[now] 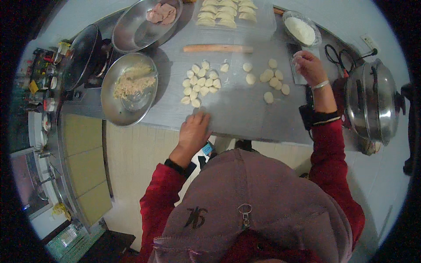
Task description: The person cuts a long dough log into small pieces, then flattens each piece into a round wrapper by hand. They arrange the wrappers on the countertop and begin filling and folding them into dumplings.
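Note:
My left hand [194, 130] rests at the counter's front edge, fingers spread, just below a cluster of small dough pieces [200, 81]. Raised over the right side, my right hand [308, 67] has its fingers curled near the bowl of flour [301, 30]; whether it holds anything I cannot tell. More dough pieces [273, 79] lie between the hands. A wooden rolling pin [217, 48] lies behind the dough. Shaped dumplings [226, 13] stand in rows at the back. At the left is a metal bowl [129, 111] with minced filling [133, 82].
A large metal bowl [126, 34] holding raw meat [161, 13] stands back left, beside a dark wok [80, 57]. A lidded steel pot [373, 102] and a looped black cable [335, 56] are at the right. The metal counter [230, 115] has its edge before my body.

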### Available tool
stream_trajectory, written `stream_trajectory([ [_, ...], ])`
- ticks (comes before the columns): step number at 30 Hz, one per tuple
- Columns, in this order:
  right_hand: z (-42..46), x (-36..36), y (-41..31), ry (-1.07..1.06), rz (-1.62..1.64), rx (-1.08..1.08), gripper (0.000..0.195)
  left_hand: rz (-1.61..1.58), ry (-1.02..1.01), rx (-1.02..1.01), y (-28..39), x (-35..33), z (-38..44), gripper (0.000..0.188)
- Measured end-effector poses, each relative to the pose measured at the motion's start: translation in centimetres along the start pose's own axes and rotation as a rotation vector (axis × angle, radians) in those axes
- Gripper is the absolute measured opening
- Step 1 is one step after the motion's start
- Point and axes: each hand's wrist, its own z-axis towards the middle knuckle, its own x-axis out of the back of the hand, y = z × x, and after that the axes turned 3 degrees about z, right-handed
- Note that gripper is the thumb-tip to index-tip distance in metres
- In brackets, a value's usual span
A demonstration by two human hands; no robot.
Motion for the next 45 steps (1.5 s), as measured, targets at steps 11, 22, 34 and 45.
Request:
stream_trajectory([
  [11, -6.8, -11.9, 8.2, -0.123, -0.819, 0.065, 0.012, -0.01, 0.207, -0.236, -2.4, -1.3, -0.3, 0.045],
  [22, -4.9, -14.8, 8.0, -0.012, -1.267, 0.505, 0.022, 0.142, 0.401, -0.237, -2.5, 0.5, 8.0, 0.021],
  [34, 0.8, -17.6, 7.7, -0.491, -1.527, 0.584, 0.017, 0.096, 0.195, 0.039, -0.7, 0.1, 13.6, 0.018],
  [45, -2.2, -14.6, 7.3, -0.181, -1.223, 0.379, 0.029, 0.035, 0.129, 0.101, -1.5, 0.9, 13.7, 0.019],
])
